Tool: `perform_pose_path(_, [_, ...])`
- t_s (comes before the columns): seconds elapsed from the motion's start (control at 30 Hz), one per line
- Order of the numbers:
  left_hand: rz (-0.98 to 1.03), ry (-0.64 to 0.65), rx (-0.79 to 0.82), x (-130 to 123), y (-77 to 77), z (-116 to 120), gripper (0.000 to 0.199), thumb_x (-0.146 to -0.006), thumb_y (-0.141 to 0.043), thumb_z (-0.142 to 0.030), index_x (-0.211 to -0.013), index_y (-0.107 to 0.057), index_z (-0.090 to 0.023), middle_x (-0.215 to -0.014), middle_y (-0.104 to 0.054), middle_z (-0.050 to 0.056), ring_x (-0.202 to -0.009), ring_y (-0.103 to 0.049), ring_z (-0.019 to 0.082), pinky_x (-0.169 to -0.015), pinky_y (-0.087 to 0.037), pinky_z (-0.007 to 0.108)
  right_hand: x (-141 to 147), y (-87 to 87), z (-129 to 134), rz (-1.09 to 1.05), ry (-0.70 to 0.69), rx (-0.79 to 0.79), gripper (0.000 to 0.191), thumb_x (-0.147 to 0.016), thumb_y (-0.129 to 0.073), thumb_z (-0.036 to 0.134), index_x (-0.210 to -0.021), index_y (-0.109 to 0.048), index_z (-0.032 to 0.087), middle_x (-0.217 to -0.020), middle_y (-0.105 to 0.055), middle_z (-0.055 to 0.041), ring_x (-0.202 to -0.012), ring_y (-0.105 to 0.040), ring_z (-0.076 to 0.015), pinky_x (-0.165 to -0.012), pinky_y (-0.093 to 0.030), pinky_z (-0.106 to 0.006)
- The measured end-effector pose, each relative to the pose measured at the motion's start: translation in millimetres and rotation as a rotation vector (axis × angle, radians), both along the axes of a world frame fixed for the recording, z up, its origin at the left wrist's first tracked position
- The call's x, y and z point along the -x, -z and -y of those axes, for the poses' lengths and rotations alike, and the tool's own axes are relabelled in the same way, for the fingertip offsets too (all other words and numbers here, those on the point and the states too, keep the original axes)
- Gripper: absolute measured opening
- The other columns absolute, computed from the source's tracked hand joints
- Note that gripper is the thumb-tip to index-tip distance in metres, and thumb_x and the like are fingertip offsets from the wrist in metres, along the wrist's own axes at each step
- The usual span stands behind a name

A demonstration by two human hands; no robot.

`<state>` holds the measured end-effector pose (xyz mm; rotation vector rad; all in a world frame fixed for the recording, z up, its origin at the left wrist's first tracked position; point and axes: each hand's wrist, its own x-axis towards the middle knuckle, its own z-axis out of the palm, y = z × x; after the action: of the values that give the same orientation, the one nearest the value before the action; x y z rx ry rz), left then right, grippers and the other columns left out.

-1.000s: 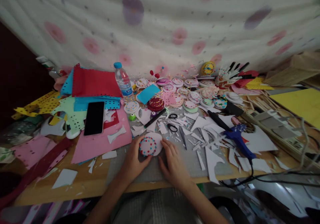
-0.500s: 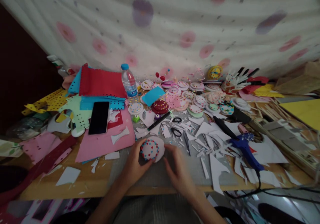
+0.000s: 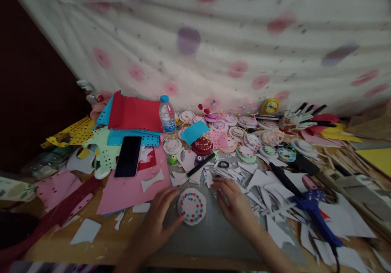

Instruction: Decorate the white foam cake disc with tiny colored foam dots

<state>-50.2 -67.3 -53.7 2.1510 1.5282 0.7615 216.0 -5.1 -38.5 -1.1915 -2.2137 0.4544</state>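
A round white foam disc [image 3: 192, 216] with a ring of small red and blue stars lies flat on the grey mat [image 3: 214, 240]. Beside it on the left is my left hand [image 3: 157, 216], fingers apart, its thumb reaching the disc's edge. My right hand [image 3: 235, 204] is to the right of the disc, holding nothing, with loosely curved, spread fingers. Its fingertips are near white scraps [image 3: 209, 177] and the black-handled scissors [image 3: 223, 164], which my hand partly hides. A black pen [image 3: 200, 165] lies further back.
A phone [image 3: 128, 156] rests on pink sheets [image 3: 122, 195] at left. Behind stand a water bottle [image 3: 168, 116] and several decorated discs [image 3: 202, 145]. At right are a blue glue gun [image 3: 320, 218], its cord, and a cup of pens [image 3: 288, 122].
The starred disc has gone from my left hand's grasp to lying on the mat. My left hand has loosened, and my right hand has moved away from the disc. The view has tilted upward.
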Motion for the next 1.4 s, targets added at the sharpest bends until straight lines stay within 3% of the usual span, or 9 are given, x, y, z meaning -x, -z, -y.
perform_pose_path(0.1, [-0.102, -0.040, -0.045, 21, -2.6, -6, 0.040, -0.091, -0.055, -0.028, -0.131, -0.051, -0.027, -0.136, -0.055, 0.009, -0.128, -0.049, 0.028, -0.105, -0.045, 0.047, 15, -10.4, -33, 0.151, -0.117, -0.052, 0.028, -0.088, -0.044, 0.006, -0.109, -0.058, 0.019, -0.117, -0.062, -0.0102, -0.109, -0.054, -0.0244, -0.090, -0.044, -0.041])
perform_pose_path(0.2, [-0.204, -0.086, -0.065, 41, 1.1, -13, 0.038, -0.091, -0.054, -0.030, -0.128, -0.056, -0.023, -0.134, -0.058, 0.010, -0.126, -0.052, 0.029, -0.104, -0.044, 0.050, 37, -12.3, -57, 0.347, -0.202, -0.086, 0.031, -0.085, -0.052, 0.008, -0.113, -0.059, 0.019, -0.120, -0.062, -0.0091, -0.111, -0.053, -0.0246, -0.090, -0.042, -0.039])
perform_pose_path(0.37, [-0.291, -0.058, -0.071, 62, 3.3, -13, 0.038, -0.090, -0.055, -0.028, -0.128, -0.058, -0.025, -0.132, -0.061, 0.009, -0.123, -0.055, 0.028, -0.103, -0.045, 0.050, 49, -10.2, -77, 0.565, -0.233, -0.144, 0.023, -0.084, -0.055, 0.007, -0.099, -0.065, 0.021, -0.095, -0.065, -0.0063, -0.091, -0.056, -0.0218, -0.080, -0.038, -0.035])
perform_pose_path(0.73, [-0.292, 0.029, -0.065, 82, 1.9, -16, 0.041, -0.089, -0.056, -0.025, -0.129, -0.058, -0.031, -0.130, -0.063, 0.004, -0.123, -0.056, 0.025, -0.105, -0.043, 0.047, -6, -4.3, -84, 0.617, -0.043, -0.136, 0.030, -0.080, -0.054, 0.003, -0.102, -0.063, 0.021, -0.101, -0.066, -0.0063, -0.095, -0.055, -0.0227, -0.081, -0.034, -0.034])
perform_pose_path(0.9, [-0.340, 0.030, -0.096, 84, 2.5, -24, 0.034, -0.089, -0.055, -0.028, -0.122, -0.064, -0.029, -0.125, -0.067, 0.004, -0.119, -0.059, 0.028, -0.100, -0.047, 0.051, -17, -2.1, -82, 0.595, -0.028, -0.116, 0.037, -0.079, -0.054, 0.002, -0.111, -0.060, 0.020, -0.111, -0.064, -0.0065, -0.103, -0.054, -0.0218, -0.083, -0.036, -0.033])
perform_pose_path(1.0, [-0.320, 0.026, -0.123, 83, 2.8, -29, 0.030, -0.088, -0.056, -0.028, -0.115, -0.067, -0.029, -0.120, -0.070, 0.004, -0.115, -0.061, 0.028, -0.099, -0.047, 0.050, -20, -2.5, -84, 0.596, -0.002, -0.117, 0.038, -0.080, -0.053, 0.003, -0.114, -0.059, 0.020, -0.107, -0.064, -0.0076, -0.101, -0.054, -0.0221, -0.082, -0.037, -0.033])
perform_pose_path(1.17, [-0.286, 0.042, -0.172, 78, -4.3, -38, 0.021, -0.088, -0.056, -0.028, -0.103, -0.070, -0.027, -0.108, -0.073, 0.004, -0.107, -0.064, 0.027, -0.096, -0.049, 0.047, -32, -6.8, -91, 0.587, 0.028, -0.126, 0.024, -0.083, -0.055, 0.007, -0.099, -0.064, 0.023, -0.100, -0.064, -0.0069, -0.099, -0.054, -0.0233, -0.081, -0.036, -0.035])
perform_pose_path(1.27, [-0.251, 0.040, -0.200, 69, -12.3, -44, 0.021, -0.088, -0.055, -0.027, -0.104, -0.069, -0.026, -0.105, -0.073, 0.005, -0.102, -0.064, 0.026, -0.091, -0.051, 0.044, -44, -13.8, -92, 0.548, 0.047, -0.140, 0.019, -0.089, -0.051, 0.012, -0.102, -0.061, 0.021, -0.099, -0.066, -0.0064, -0.098, -0.056, -0.0226, -0.083, -0.037, -0.036])
perform_pose_path(1.4, [-0.204, 0.064, -0.164, 47, -26.2, -59, 0.024, -0.091, -0.051, -0.025, -0.109, -0.066, -0.027, -0.108, -0.070, 0.005, -0.102, -0.064, 0.023, -0.088, -0.052, 0.037, -69, -28.8, -87, 0.307, 0.176, -0.198, 0.020, -0.095, -0.046, 0.026, -0.111, -0.055, 0.018, -0.098, -0.067, -0.0095, -0.094, -0.059, -0.0239, -0.081, -0.042, -0.036])
